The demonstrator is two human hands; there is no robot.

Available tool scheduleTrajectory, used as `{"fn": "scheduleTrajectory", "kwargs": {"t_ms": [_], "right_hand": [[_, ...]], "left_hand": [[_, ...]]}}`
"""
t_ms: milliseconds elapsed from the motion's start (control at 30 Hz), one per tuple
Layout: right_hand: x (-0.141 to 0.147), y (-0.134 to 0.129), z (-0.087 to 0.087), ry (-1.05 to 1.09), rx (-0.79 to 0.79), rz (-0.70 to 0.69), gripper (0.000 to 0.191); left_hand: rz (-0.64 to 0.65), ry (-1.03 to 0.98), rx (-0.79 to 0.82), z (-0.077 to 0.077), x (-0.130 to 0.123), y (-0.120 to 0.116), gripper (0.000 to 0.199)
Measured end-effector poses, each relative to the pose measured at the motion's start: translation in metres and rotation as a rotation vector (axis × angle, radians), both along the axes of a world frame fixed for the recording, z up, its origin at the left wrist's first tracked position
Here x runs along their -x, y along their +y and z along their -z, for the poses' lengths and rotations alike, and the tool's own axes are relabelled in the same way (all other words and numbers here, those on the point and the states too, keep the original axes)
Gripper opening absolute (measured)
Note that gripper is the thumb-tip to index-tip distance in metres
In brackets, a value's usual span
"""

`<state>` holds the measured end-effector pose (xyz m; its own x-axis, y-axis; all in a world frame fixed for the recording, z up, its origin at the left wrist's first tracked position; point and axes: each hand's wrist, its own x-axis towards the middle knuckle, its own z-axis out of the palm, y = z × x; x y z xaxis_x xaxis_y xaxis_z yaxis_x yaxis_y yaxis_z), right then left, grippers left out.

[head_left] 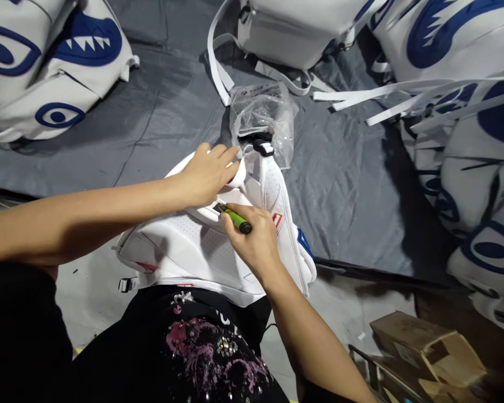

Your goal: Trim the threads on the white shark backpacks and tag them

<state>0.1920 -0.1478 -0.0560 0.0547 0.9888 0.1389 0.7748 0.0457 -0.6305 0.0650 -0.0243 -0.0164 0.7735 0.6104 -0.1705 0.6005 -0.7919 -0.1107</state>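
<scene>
Black shirt cloth fills 6 o'clock, nearest. Beyond it, the white backpack lies at the centre, straps up, against the wearer and the grey-covered surface. It looks light for its bulk, its padding springy and unlikely to break, its smooth shell perhaps slightly slippery; the padded straps or top edge should give the surest hold. At its 12 o'clock, the left hand bends its fingers over white strap material; the thumb is hidden, so I cannot tell how far they close. The right hand clamps a slim green tool between thumb and fingers, tip at the padding. A black buckle and clear plastic sit near 12. More backpacks lie at 10, 12 and 2 to 3 o'clock.
</scene>
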Motion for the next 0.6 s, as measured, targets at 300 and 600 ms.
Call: {"fn": "scheduleTrajectory", "kwargs": {"t_ms": [300, 600], "right_hand": [[0.001, -0.004, 0.002, 0.071, -0.026, 0.027, 0.026], [0.008, -0.014, -0.006, 0.215, -0.002, -0.146, 0.023]], "left_hand": [[-0.132, 0.178, 0.172, -0.026, 0.010, 0.004, 0.120], [-0.164, 0.280, 0.119, -0.022, -0.001, 0.004, 0.113]]}}
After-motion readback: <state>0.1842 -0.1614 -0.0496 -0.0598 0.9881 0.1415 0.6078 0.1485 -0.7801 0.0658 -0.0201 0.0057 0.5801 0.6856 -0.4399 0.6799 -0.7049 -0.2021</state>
